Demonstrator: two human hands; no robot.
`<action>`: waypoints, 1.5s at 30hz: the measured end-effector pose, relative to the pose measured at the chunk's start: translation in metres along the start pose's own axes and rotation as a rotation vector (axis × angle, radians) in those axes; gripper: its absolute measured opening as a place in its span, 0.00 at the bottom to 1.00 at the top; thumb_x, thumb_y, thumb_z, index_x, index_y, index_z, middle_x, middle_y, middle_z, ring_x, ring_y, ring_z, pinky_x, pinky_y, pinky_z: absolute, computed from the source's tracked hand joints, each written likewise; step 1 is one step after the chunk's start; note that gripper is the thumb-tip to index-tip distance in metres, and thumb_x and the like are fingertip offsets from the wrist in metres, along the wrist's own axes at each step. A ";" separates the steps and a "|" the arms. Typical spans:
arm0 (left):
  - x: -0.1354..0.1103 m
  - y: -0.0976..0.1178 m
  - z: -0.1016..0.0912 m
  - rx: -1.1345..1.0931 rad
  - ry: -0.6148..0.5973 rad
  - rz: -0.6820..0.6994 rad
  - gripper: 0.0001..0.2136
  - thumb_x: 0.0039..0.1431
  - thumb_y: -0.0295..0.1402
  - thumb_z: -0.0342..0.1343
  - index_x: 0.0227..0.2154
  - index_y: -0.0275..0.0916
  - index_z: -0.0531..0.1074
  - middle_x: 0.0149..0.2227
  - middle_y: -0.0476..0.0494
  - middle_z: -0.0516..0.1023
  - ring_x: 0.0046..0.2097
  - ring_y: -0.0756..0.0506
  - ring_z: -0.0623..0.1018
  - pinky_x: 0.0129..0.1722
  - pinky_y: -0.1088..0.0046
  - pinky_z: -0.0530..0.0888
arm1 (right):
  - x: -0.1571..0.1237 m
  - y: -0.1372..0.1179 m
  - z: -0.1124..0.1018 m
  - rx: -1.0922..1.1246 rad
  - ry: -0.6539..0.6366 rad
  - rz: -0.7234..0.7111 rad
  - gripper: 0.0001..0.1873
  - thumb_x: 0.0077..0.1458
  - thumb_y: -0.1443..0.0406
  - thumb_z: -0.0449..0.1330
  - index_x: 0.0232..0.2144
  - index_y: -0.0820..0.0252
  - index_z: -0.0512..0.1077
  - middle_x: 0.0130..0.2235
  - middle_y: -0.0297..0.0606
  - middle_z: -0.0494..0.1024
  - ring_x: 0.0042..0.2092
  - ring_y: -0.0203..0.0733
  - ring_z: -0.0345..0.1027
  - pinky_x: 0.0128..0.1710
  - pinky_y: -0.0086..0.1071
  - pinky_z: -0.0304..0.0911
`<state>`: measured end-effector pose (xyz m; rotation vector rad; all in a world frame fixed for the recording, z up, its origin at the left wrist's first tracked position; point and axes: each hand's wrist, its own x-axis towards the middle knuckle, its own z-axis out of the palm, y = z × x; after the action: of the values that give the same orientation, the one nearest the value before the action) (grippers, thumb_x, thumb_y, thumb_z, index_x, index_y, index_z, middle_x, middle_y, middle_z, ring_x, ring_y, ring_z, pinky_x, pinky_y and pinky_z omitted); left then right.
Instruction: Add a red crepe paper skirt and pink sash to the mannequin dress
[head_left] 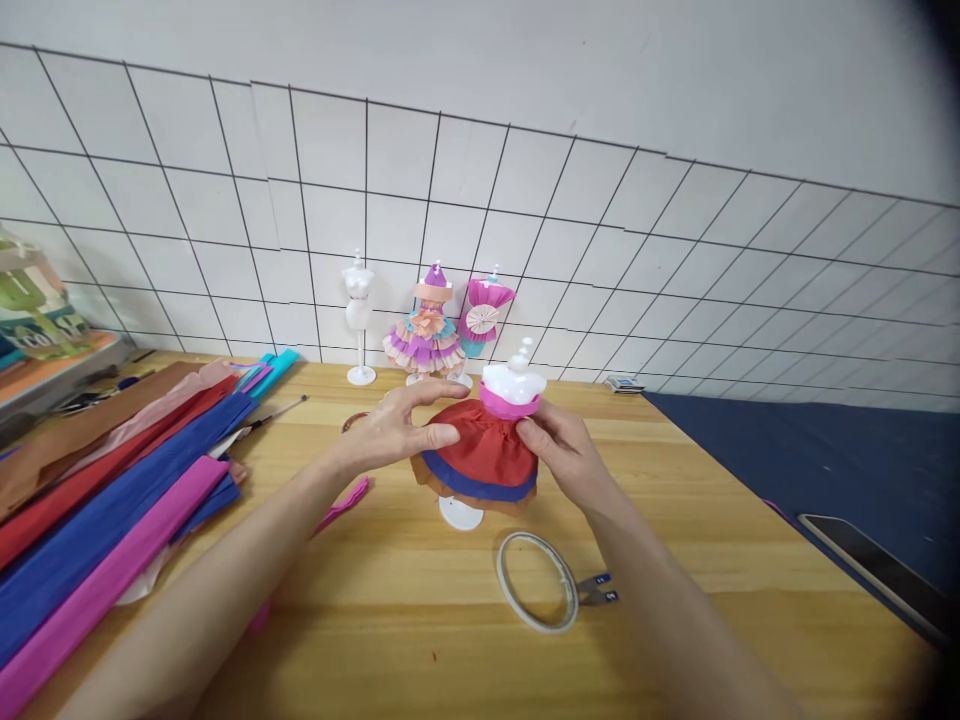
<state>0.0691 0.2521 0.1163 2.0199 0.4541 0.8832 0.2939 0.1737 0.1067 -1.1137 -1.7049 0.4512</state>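
Note:
A small white mannequin on a round stand wears a crepe-paper dress: a pink bodice over a red skirt with blue and brown layers. My left hand rests on the skirt's left side, thumb pressing the red paper, fingers stretched over the top. My right hand pinches the skirt's right side just under the pink waist.
Rolls of crepe paper in blue, pink, red and brown lie at the left. A tape ring lies in front of the stand. Three mannequins stand by the grid wall. A phone lies on blue cloth at the right.

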 end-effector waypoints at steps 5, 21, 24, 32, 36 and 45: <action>0.001 -0.006 0.001 0.016 0.023 -0.024 0.15 0.56 0.39 0.59 0.44 0.39 0.76 0.49 0.39 0.78 0.51 0.42 0.76 0.55 0.60 0.70 | -0.001 0.002 0.000 0.013 -0.009 0.019 0.19 0.58 0.49 0.55 0.40 0.55 0.76 0.35 0.37 0.79 0.44 0.51 0.72 0.44 0.42 0.69; -0.057 -0.001 -0.064 0.740 -0.156 -0.602 0.15 0.57 0.42 0.49 0.27 0.37 0.75 0.29 0.43 0.79 0.32 0.43 0.77 0.28 0.72 0.68 | -0.035 0.003 -0.035 -0.024 0.338 0.150 0.11 0.56 0.56 0.61 0.38 0.54 0.78 0.43 0.42 0.80 0.47 0.51 0.72 0.50 0.48 0.66; -0.101 -0.007 -0.054 0.869 -0.165 -0.710 0.17 0.52 0.44 0.52 0.18 0.36 0.70 0.22 0.39 0.75 0.28 0.39 0.76 0.27 0.68 0.66 | -0.053 -0.011 -0.035 -0.050 0.411 0.111 0.06 0.54 0.61 0.62 0.34 0.54 0.78 0.38 0.41 0.80 0.41 0.47 0.75 0.43 0.42 0.70; -0.147 -0.004 -0.025 0.962 -0.197 -0.772 0.08 0.55 0.28 0.48 0.28 0.34 0.73 0.34 0.32 0.79 0.39 0.37 0.78 0.37 0.66 0.69 | -0.082 -0.053 0.012 -0.159 -0.053 -0.140 0.09 0.57 0.71 0.58 0.35 0.54 0.75 0.37 0.39 0.79 0.40 0.41 0.75 0.39 0.31 0.70; -0.143 0.017 -0.023 0.882 -0.252 -0.705 0.08 0.56 0.28 0.48 0.28 0.36 0.72 0.31 0.40 0.79 0.36 0.43 0.76 0.34 0.71 0.67 | -0.094 -0.061 0.044 -0.164 -0.267 -0.088 0.12 0.55 0.71 0.57 0.41 0.55 0.74 0.44 0.42 0.78 0.45 0.44 0.74 0.45 0.35 0.70; -0.118 0.052 0.008 -0.059 -0.393 -0.672 0.07 0.56 0.35 0.54 0.28 0.37 0.66 0.25 0.49 0.76 0.19 0.53 0.68 0.19 0.79 0.63 | -0.097 -0.048 0.063 0.396 -0.418 0.539 0.29 0.44 0.61 0.67 0.51 0.60 0.70 0.42 0.45 0.79 0.41 0.45 0.75 0.44 0.41 0.70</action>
<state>-0.0062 0.1479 0.1071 1.7461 0.7996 0.0855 0.2227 0.0813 0.0627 -1.2265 -1.5398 1.3779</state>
